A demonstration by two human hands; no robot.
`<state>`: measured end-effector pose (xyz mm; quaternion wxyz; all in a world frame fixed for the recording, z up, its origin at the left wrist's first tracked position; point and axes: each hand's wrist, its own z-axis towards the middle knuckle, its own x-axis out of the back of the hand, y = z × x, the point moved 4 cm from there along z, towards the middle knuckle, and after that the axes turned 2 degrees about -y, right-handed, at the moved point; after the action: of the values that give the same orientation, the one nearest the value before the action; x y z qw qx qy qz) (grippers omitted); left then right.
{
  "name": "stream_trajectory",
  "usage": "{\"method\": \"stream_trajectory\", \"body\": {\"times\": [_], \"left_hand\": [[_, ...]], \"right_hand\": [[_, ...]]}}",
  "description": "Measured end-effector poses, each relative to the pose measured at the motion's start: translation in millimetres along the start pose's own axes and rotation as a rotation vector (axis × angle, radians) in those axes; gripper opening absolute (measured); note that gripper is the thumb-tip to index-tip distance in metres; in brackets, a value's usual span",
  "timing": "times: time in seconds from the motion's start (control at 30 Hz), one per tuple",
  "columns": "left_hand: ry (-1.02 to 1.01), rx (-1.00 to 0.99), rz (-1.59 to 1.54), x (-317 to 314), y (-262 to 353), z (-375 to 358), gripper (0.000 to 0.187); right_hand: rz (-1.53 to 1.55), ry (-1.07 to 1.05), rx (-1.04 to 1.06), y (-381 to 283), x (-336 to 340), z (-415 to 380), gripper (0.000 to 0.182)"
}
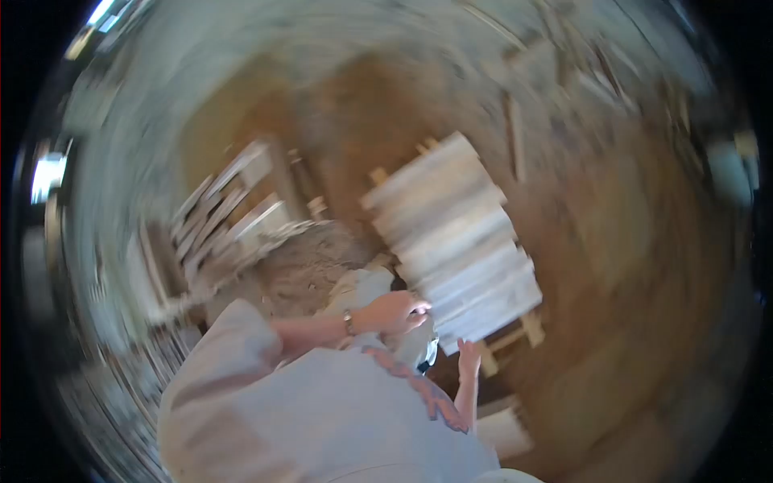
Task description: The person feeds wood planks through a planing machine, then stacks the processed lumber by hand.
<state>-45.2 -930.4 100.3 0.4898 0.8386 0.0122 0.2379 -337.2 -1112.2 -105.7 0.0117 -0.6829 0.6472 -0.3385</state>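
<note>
A pallet-like panel of pale wooden boards (463, 233) lies on darker wooden supports in the middle of the head view. My left hand (396, 312), with a band at its wrist, is by the panel's left edge, its fingers curled; blur hides what they hold. Close to the panel's near end is my right hand (469, 357), raised with thumb and fingers apart and nothing visible between them. Whether it touches the boards I cannot tell. A shiny item with a dark end (428, 356) shows between my hands, too blurred to name.
Stacked wooden pieces (225, 213) stand to the left, beside a heap of brown loose material (310, 266). Long wooden strips (514, 133) lie on the brown floor (620, 314) at the upper right. Another pale board (503, 433) is near my right forearm.
</note>
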Motion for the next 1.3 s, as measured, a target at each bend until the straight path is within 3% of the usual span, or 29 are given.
{"method": "stream_trajectory", "body": {"times": [0.1, 0.13, 0.23, 0.3, 0.33, 0.37, 0.43, 0.47, 0.53, 0.6, 0.73, 0.8, 0.9, 0.93, 0.97, 1.1, 1.17, 1.3], "left_hand": [[0.283, 0.041, -0.090, 40, 3, -40, 0.030], [0.377, 0.085, -0.042, 53, 6, -65, 0.030], [0.581, 0.180, -0.031, 56, -16, -131, 0.030], [0.699, 0.238, -0.055, 53, -25, -162, 0.029], [0.614, 0.366, 0.006, 52, -27, -180, 0.028], [0.527, 0.493, 0.043, 46, -33, -197, 0.027], [0.687, 0.530, -0.004, 29, -64, -222, 0.027], [0.767, 0.529, 0.011, 24, -81, -234, 0.027], [0.837, 0.566, -0.109, 17, -114, -254, 0.027], [0.889, 0.586, -0.203, 21, -138, -288, 0.028], [1.044, 0.753, -0.345, 25, -185, -399, 0.036], [1.441, 0.823, -0.368, 17, -192, -463, 0.033], [1.497, 0.997, -0.411, 2, -220, -544, 0.026], [1.426, 1.117, -0.398, 4, -220, -570, 0.026], [1.510, 1.152, -0.415, -6, -235, -586, 0.029], [1.700, 1.197, -0.508, 3, -247, -647, 0.034], [1.761, 1.216, -0.553, 11, -268, -663, 0.033], [1.694, 1.194, -0.592, 38, -323, -691, 0.036]], "right_hand": [[0.367, 0.003, -0.163, -17, -9, 8, 0.043], [0.102, -0.151, 0.027, -40, -10, 20, 0.041], [-0.201, -0.388, 0.210, -93, -12, 31, 0.040], [-0.177, -0.443, 0.080, -105, -9, 77, 0.042], [-0.092, -0.360, -0.012, -127, -4, 83, 0.043], [-0.174, -0.384, 0.029, -150, -7, 92, 0.043], [0.008, -0.307, 0.006, -190, -11, 104, 0.042], [0.005, -0.390, 0.053, -213, -21, 101, 0.044], [-0.271, -0.480, 0.168, -256, -45, 99, 0.044], [-0.521, -0.555, 0.276, -286, -88, 96, 0.045], [-0.646, -0.598, 0.116, -313, -186, 114, 0.044], [-0.766, -0.775, 0.253, -369, -262, 77, 0.040], [-0.814, -1.095, 0.503, -459, -377, 0, 0.035], [-0.768, -1.014, 0.513, -481, -400, -33, 0.031], [-0.726, -0.931, 0.521, -504, -436, -80, 0.028], [-0.932, -0.927, 0.657, -549, -556, -119, 0.042], [-1.051, -0.905, 0.509, -563, -622, -122, 0.058], [-0.973, -0.984, 0.346, -575, -749, -186, 0.082]]}}
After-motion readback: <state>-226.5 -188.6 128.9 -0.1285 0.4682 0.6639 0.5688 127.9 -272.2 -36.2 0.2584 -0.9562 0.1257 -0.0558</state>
